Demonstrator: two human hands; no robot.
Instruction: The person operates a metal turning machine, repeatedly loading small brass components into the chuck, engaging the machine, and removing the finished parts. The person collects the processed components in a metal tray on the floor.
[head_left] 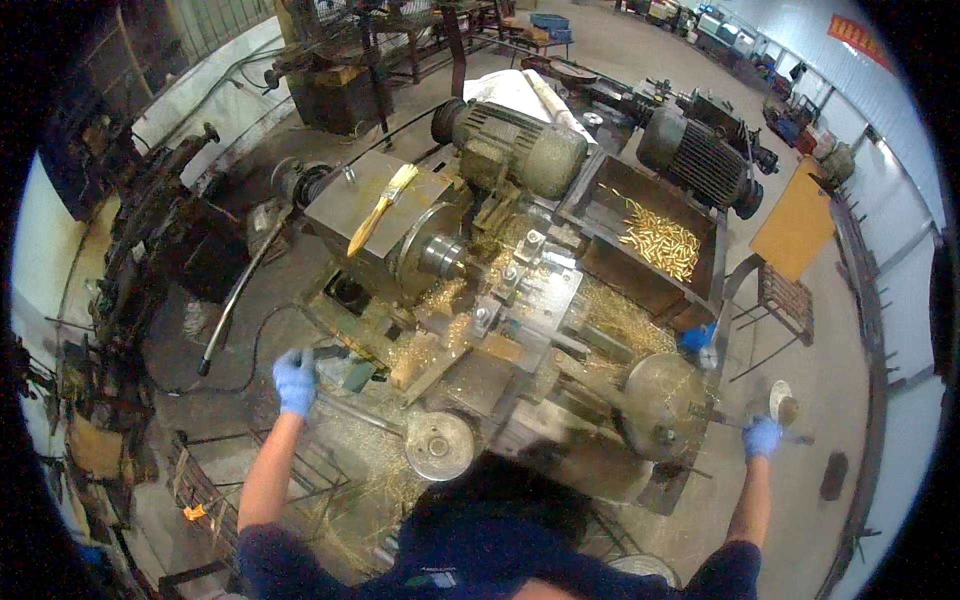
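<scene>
My left hand (295,383), in a blue glove, is closed at the end of a long metal lever (360,414) that runs to a round hub (440,446) on the near side of a lathe. My right hand (762,437), gloved in blue too, grips a bar handle (728,420) reaching out from a large metal handwheel (664,405). Between my arms, the chuck (440,257) faces a tool slide (535,290) strewn with brass-coloured chips. A wooden-handled brush (383,209) lies on the headstock (340,205).
A metal bin (612,265) behind the slide holds many small brass-coloured parts (660,240). Two electric motors, one nearer (520,148) and one farther right (695,160), stand beyond. A long lever (243,290) slants down at left. At right are a stool (785,300) and a board (795,220).
</scene>
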